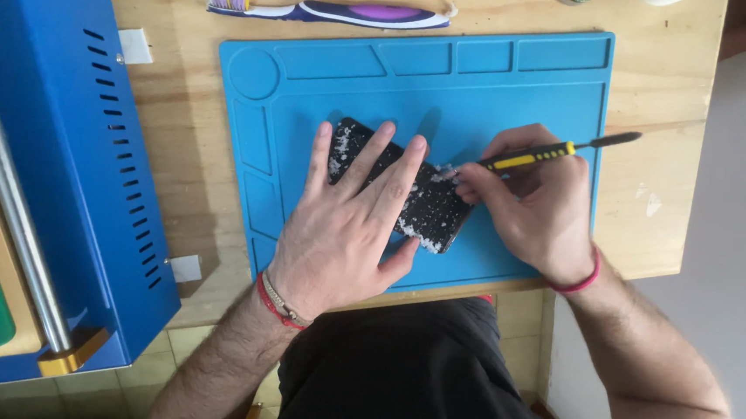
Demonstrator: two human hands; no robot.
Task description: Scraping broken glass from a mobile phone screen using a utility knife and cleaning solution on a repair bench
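Black phone [430, 206]: flat, tilted diagonally at frame centre on blue mat, face speckled with white flecks, perhaps adhesive residue, upper-left part hidden under fingers. Yellow-and-black tool [541, 153]: slim, lying near-horizontal, dark end toward right of frame, tip meeting phone's upper right edge.

Hands [350, 225] on phone [430, 206], perhaps scraping.

Black speckled phone screen [426, 200] on blue mat [487, 86]
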